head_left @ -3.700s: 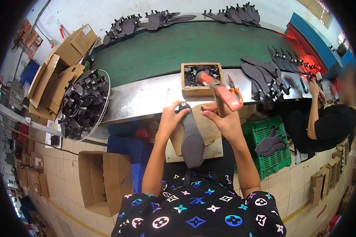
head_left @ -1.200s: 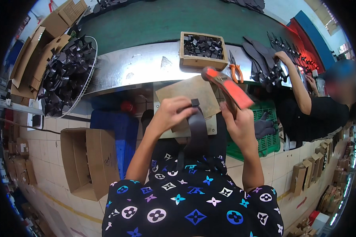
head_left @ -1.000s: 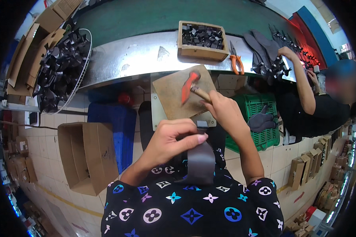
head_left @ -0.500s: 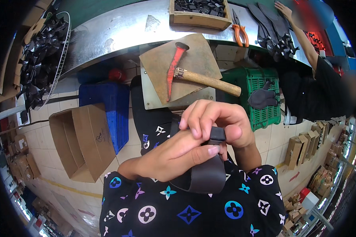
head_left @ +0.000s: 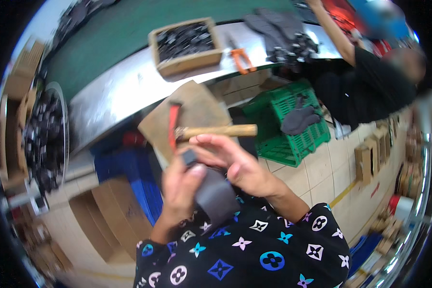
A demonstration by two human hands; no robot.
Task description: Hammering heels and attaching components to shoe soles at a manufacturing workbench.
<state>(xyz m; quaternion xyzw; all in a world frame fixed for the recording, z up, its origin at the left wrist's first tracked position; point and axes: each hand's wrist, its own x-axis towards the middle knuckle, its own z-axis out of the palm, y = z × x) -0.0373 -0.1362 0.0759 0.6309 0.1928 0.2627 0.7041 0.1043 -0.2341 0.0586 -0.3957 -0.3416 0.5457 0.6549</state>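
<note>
Sole [head_left: 217, 197] held up in front of patterned shirt [head_left: 245, 245], blk heel tip [head_left: 188, 157] at its upper end. L hand [head_left: 180, 185] pinching it nr the tip. R hand [head_left: 245, 170] spread, fingers loosely curved, just beside; can't tell if touching, blurry. Hammer [head_left: 201, 132] lies on tan board [head_left: 199, 103], overhanging its right edge. Worktop [head_left: 110, 93] beyond: wooden box [head_left: 189, 65] w/ blk bits [head_left: 185, 41], orange pliers [head_left: 242, 60].

The left hand [head_left: 177, 189] is blurred, and it hides one part of the dark sole [head_left: 217, 197], so the full shape cannot be seen. Inside the wooden box [head_left: 189, 64], the small black pieces [head_left: 185, 41] are smeared together. The co-worker's arm [head_left: 338, 36] is cut by the top edge.
</note>
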